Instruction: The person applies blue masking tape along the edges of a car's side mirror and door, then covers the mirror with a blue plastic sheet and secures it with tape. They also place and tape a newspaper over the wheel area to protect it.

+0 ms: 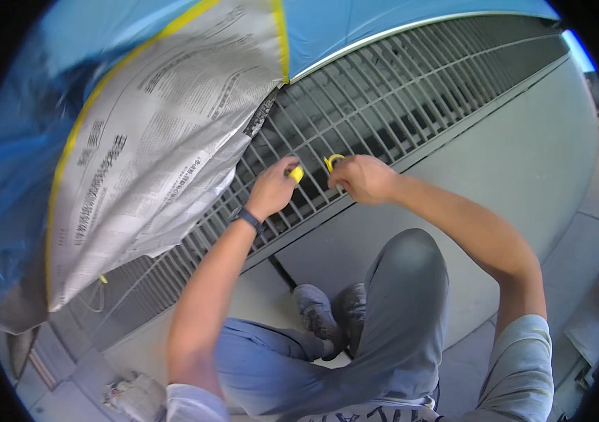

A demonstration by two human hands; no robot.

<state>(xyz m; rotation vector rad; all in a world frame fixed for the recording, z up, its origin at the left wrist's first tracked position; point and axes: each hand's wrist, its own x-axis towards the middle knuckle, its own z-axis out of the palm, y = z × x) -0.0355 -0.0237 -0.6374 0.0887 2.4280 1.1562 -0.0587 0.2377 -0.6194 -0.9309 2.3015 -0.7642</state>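
left hand (pixel 271 188): pinching yellow strap end (pixel 297 173), pointing right
right hand (pixel 363 178): gripping yellow loop (pixel 332 161)
surface: metal grate (pixel 384 105) running diagonally over grey pavement (pixel 525 162)

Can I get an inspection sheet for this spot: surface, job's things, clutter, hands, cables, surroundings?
Surface: grey metal grating set in grey paving.
Job's things: yellow strap end at left hand; yellow loop at right hand.
Clutter: crumpled wad at lower left.
Hands: left hand and right hand both closed on the yellow pieces over the grating.
Cables: nothing seen.
Surroundings: blue tent fabric with yellow trim, newsprint-patterned panel.
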